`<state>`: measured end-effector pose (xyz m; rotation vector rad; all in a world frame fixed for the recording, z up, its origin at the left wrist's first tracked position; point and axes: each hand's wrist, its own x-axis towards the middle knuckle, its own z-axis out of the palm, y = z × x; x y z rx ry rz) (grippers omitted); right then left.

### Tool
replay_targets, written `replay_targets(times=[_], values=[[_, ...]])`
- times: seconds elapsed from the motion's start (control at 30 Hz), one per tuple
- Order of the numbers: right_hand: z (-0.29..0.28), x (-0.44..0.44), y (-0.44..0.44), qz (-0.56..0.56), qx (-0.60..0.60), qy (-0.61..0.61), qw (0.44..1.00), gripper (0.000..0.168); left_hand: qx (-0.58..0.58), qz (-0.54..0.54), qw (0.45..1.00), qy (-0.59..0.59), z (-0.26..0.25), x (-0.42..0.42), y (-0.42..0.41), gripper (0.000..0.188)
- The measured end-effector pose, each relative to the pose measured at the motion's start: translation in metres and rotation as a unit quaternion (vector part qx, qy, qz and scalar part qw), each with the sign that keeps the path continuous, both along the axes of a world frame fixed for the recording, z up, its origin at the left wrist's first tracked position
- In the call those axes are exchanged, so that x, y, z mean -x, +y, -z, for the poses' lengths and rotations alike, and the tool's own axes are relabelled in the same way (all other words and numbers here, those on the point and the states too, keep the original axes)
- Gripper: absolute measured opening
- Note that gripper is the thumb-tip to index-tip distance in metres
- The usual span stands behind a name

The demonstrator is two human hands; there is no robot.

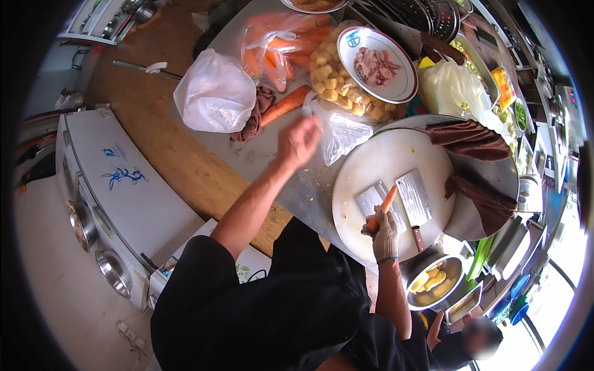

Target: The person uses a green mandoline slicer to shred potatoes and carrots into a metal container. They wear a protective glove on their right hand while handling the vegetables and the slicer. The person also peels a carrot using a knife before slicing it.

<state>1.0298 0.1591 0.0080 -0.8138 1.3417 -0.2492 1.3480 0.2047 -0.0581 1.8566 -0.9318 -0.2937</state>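
My right hand (385,234), in a knitted glove, holds an orange carrot (389,199) pointing away from me over a round white chopping board (357,162). A cleaver (414,197) with a wooden handle lies on the board right of the carrot. Another broad metal blade (369,197) lies partly hidden under the carrot and glove. My left hand (300,139), bare and motion-blurred, is over the metal worktop (306,185), left of the board. Its fingers look curled, but whether they hold anything is unclear. Near it are a large carrot (285,105) and a clear plastic bag (343,134).
Beyond are bagged carrots (274,46), a white bag (216,92), bagged yellowish cubes (332,79) and a plate of sliced meat (345,51). Brown cloths (468,139) lie on the board's metal surround. Right stands a bowl (457,278) of peeled potatoes; another person (445,343) is lower right.
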Motion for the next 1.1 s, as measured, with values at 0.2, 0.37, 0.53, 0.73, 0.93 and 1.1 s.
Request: replay_targets(times=[0.2, 0.37, 0.53, 0.73, 0.93, 1.1], values=[[0.0, -0.017, -0.002, -0.075, 0.015, 0.024, 0.997, 0.046, -0.252, -0.024, 0.937, -0.242, 0.072, -0.088, -0.01, 0.06], [-0.011, -0.065, -0.01, -0.287, 0.038, 0.131, 0.948, 0.044, -0.029, -0.061, 0.904, 0.423, 0.053, -0.095, 0.009, 0.045], [0.011, -0.122, -0.016, -0.239, 0.028, 0.029, 0.97, 0.047, 0.132, 0.001, 0.706, 0.696, -0.018, -0.069, 0.037, 0.053], [0.043, -0.14, -0.017, -0.21, 0.137, -0.047, 0.967, 0.037, 0.215, 0.08, 0.612, 0.757, -0.038, -0.052, 0.039, 0.057], [0.023, -0.061, 0.003, -0.128, 0.038, -0.089, 0.987, 0.044, 0.189, 0.058, 0.639, 0.744, -0.051, -0.01, 0.018, 0.053], [-0.016, 0.055, 0.032, -0.315, 0.296, 0.269, 0.861, 0.033, 0.122, 0.076, 0.762, 0.631, -0.075, 0.059, 0.015, 0.046]])
